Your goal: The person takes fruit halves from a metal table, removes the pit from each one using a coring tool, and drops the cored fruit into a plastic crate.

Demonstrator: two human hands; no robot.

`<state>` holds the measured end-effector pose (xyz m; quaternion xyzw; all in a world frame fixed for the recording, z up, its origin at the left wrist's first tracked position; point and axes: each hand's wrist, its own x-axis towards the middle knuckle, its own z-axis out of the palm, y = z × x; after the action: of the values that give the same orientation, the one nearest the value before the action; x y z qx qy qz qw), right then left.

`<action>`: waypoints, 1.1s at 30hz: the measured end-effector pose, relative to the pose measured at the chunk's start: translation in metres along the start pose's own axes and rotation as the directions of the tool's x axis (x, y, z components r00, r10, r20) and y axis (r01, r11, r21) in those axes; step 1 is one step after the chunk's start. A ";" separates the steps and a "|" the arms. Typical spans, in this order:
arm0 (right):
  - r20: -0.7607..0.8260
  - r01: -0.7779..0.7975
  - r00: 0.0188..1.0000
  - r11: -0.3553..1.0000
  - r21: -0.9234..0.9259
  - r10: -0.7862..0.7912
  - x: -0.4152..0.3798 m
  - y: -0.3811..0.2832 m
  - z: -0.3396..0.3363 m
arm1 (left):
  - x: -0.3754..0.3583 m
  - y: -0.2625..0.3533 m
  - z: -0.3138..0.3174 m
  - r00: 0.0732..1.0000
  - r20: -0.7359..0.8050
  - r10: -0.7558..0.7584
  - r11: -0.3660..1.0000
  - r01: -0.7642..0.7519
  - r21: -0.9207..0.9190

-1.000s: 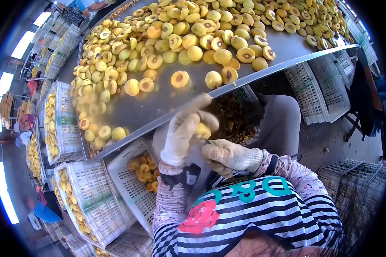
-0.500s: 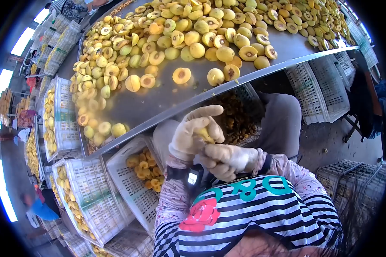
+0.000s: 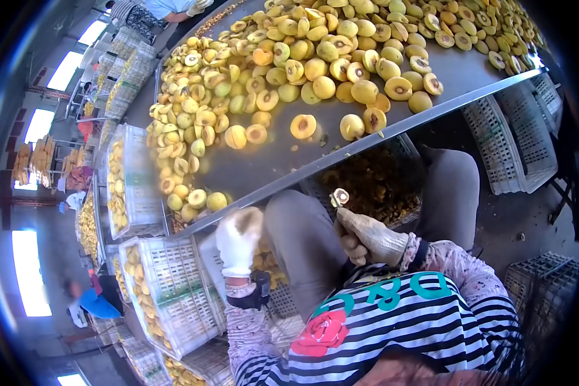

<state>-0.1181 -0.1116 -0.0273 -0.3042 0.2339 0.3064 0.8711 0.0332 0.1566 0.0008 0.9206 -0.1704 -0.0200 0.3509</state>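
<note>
My right hand [image 3: 370, 238], in a pale knit glove, is closed around a small hand tool held above my lap. The tool's round, ring-like pale tip [image 3: 341, 197] points up toward the table edge. My left hand [image 3: 239, 241], in a white glove, is smeared by motion beside the table's front corner. It passes over a white crate [image 3: 283, 299] of apricot halves [image 3: 267, 262] by my left leg; its fingers are too blurred to read. In front, many halved and whole apricots [image 3: 289, 71] lie on the metal table [image 3: 251, 174].
Under the table edge sits a crate of dark scraps [image 3: 373, 183] between my knees. White crates of apricots [image 3: 174, 296] are stacked at left, and more crates [image 3: 505, 145] stand at right. Other people [image 3: 100, 302] are at the far left and top left.
My hands were together over my lap, the left holding a piece of apricot. They have parted: the left has moved left and down over the crate, and the tool tip now shows.
</note>
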 end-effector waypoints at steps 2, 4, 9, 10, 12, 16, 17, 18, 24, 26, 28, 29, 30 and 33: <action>-0.066 -0.050 0.997 0.999 0.018 0.051 0.012 0.004 -0.013 | 0.023 0.049 -0.006 0.990 -0.104 0.099 0.993 -0.105 -0.049; -0.001 -0.087 0.996 0.996 0.032 0.087 0.010 0.002 -0.013 | 0.060 0.068 0.004 0.968 -0.128 0.214 0.976 -0.216 0.002; -0.063 -0.005 0.998 1.000 -0.029 0.003 0.005 -0.004 -0.015 | 0.182 0.000 0.071 0.852 0.017 0.523 0.696 -0.438 0.568; -0.078 -0.017 0.997 1.000 -0.020 0.015 0.004 -0.006 -0.016 | 0.185 0.008 0.072 0.934 0.129 0.332 0.704 -0.336 0.625; -0.088 0.040 0.995 0.999 -0.019 -0.041 -0.002 -0.012 -0.014 | 0.190 0.025 0.073 0.978 0.204 0.033 0.695 -0.169 0.699; -0.062 0.174 0.980 0.970 -0.172 -0.187 0.000 -0.013 -0.012 | 0.174 -0.002 0.068 0.967 0.253 0.010 0.932 -0.100 0.348; -0.031 0.210 0.974 0.951 -0.227 -0.223 0.001 -0.014 -0.013 | 0.163 -0.006 0.068 0.964 0.264 0.011 0.986 -0.054 0.158; -0.008 0.229 0.969 0.913 -0.337 -0.246 0.002 -0.013 -0.013 | 0.144 -0.009 0.072 0.968 0.250 0.004 0.991 0.029 -0.130; 0.062 0.255 0.956 0.714 -0.652 -0.285 -0.010 -0.025 0.015 | 0.017 0.080 0.083 0.952 0.299 -0.060 0.247 0.305 -0.920; -0.081 0.110 0.960 0.627 -0.771 -0.268 -0.013 -0.033 0.026 | 0.001 0.086 0.100 0.921 0.388 -0.049 -0.085 0.383 -0.920; -0.109 0.112 0.941 0.598 -0.794 -0.321 -0.002 -0.017 0.015 | -0.008 0.094 0.110 0.900 0.433 -0.055 -0.306 0.398 -0.865; -0.103 0.139 0.924 0.575 -0.806 -0.367 -0.001 -0.010 0.010 | -0.009 0.092 0.114 0.893 0.436 -0.112 -0.321 0.382 -0.867; -0.129 0.122 0.917 0.572 -0.811 -0.378 0.001 -0.005 0.008 | -0.009 0.091 0.116 0.883 0.438 -0.166 -0.332 0.369 -0.868; -0.196 0.086 0.890 0.574 -0.814 -0.412 0.006 0.000 0.012 | -0.009 0.090 0.123 0.909 0.356 -0.216 -0.267 0.296 -0.917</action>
<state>-0.1116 -0.1010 -0.0222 -0.7363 0.1866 0.1868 0.6230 -0.0217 0.0178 -0.0339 0.3231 0.0978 -0.2412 0.9099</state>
